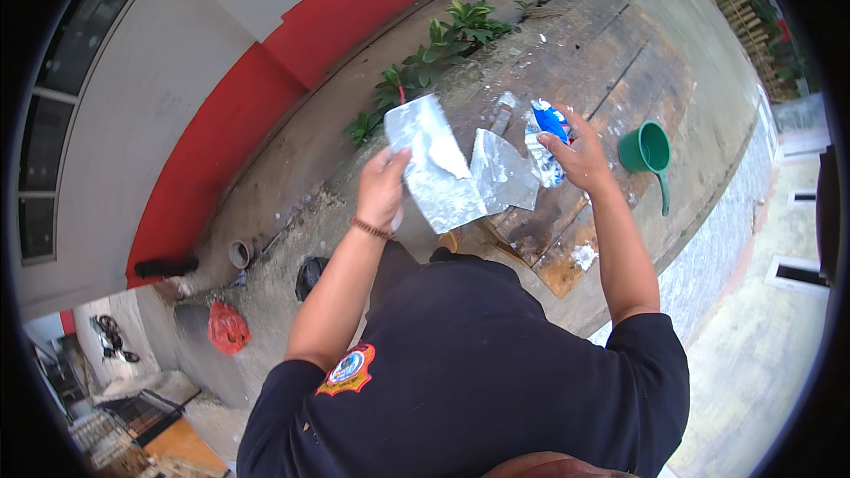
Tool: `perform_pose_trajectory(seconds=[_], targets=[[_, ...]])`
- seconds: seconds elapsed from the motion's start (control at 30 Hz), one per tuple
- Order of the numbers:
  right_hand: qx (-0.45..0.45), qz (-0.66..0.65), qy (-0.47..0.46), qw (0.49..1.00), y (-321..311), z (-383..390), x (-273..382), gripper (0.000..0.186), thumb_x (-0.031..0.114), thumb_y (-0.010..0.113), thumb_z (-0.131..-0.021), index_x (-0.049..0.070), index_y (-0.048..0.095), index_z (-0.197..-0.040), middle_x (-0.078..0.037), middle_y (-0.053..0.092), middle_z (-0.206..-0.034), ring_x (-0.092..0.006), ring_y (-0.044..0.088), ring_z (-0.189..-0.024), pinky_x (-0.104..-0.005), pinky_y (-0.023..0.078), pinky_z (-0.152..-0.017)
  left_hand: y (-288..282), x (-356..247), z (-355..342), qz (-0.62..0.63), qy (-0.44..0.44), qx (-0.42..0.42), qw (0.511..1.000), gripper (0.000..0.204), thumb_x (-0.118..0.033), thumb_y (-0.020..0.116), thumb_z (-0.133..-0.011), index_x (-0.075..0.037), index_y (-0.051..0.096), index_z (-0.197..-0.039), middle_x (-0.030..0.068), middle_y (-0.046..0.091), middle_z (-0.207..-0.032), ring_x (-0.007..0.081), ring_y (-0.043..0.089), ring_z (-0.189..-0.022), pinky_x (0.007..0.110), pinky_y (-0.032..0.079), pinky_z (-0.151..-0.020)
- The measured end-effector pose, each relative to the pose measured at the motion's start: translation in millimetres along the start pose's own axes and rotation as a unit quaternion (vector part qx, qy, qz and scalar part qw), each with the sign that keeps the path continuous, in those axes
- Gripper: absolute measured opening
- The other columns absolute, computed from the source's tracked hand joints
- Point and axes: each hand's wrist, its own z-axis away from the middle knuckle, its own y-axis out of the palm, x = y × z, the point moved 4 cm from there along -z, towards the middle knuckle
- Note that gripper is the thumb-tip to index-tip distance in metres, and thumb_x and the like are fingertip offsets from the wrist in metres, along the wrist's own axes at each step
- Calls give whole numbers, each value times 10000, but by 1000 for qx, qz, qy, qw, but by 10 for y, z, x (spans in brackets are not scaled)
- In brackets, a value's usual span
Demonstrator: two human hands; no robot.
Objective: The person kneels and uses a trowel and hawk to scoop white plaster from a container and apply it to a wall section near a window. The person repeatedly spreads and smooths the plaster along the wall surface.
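My left hand point(382, 184) is closed on the edge of a flat, pale sheet point(434, 164) smeared with white; it looks stiff, but I cannot tell whether it is glass or plastic. My right hand point(580, 155) grips a crumpled blue-and-white packet point(549, 124) over the wooden board. Between the hands, a second translucent sheet point(503, 170) with white smears lies low over the board, its left side partly behind the held sheet. Just beyond it is a small clear bottle or jar point(503, 111). To the right of my right hand stands a green dipper point(645, 149).
The worn wooden board point(633, 53) carries white crumbs and a white clump point(584, 257) near its front corner. Leafy plants point(434, 53) grow along its left side, before a red-and-white wall point(266, 71). A red plastic bag point(227, 327) and a black bag point(310, 276) lie at left.
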Motion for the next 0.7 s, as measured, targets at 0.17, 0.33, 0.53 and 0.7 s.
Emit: perform_pose_trajectory(seconds=[0.17, 0.33, 0.53, 0.7], targets=[[88, 204, -195, 955, 32, -69, 975, 286, 110, 739, -817, 78, 692, -1097, -83, 647, -933, -265, 634, -791, -340, 510, -719, 242, -211, 43, 0, 0, 41, 999, 240, -140, 573, -995, 59, 617, -1123, 78, 685, -1022, 126, 648, -894, 282, 515, -803], [132, 330, -302, 885, 173, -99, 1459, 280, 71, 743, -755, 96, 706, -1031, -76, 590, -817, -291, 624, -721, -387, 499, -635, 303, -338, 167, -7, 7, 44, 999, 226, -130, 577, -991, 61, 626, -1101, 66, 683, -982, 109, 634, -878, 262, 505, -778], [194, 388, -338, 835, 365, -62, 1692, 250, 81, 745, -737, 93, 699, -982, -82, 551, -777, -297, 608, -693, -414, 474, -613, 252, -381, 274, -38, 42, 35, 998, 225, -139, 578, -993, 45, 631, -1111, 45, 677, -991, 93, 619, -879, 249, 493, -788], [268, 433, -296, 808, 479, -27, 1789, 155, 150, 712, -761, 103, 695, -908, -85, 606, -795, -316, 650, -724, -425, 512, -637, 194, -395, 395, -28, 83, 9, 996, 211, -140, 591, -990, 54, 650, -1046, 9, 653, -899, 53, 565, -789, 231, 464, -697]])
